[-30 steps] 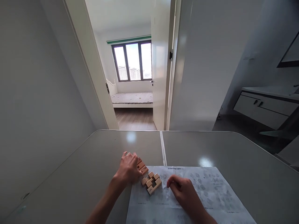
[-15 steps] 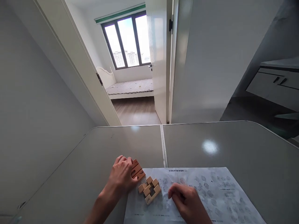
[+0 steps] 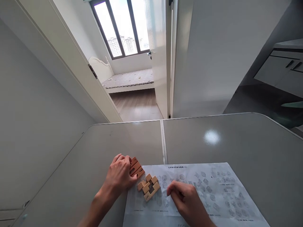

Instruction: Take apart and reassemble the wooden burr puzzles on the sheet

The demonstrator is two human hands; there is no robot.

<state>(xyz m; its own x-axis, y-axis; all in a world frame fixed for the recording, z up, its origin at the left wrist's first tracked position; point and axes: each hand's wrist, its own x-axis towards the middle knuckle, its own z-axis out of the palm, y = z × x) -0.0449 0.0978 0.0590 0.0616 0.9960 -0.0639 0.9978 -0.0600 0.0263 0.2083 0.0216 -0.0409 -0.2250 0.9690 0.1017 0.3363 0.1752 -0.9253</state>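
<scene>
Reddish-brown wooden bars (image 3: 136, 168), three by my count, are lying side by side at the far left corner of one printed sheet (image 3: 174, 212); my left hand (image 3: 119, 174) is curling half closed around their left ends, gripping them between thumb and fingers; one interlocked cluster of pale blocks (image 3: 146, 188) is resting on the sheet, just inside that corner, its pieces overlapping too much for me to count; my right hand (image 3: 186, 201) is lying over the sheet's middle, folding nearly closed and showing nothing held; beyond the sheet's far edge, I am seeing one door (image 3: 158, 56), one bed (image 3: 132, 78) and one window (image 3: 124, 26) with three panes.
</scene>
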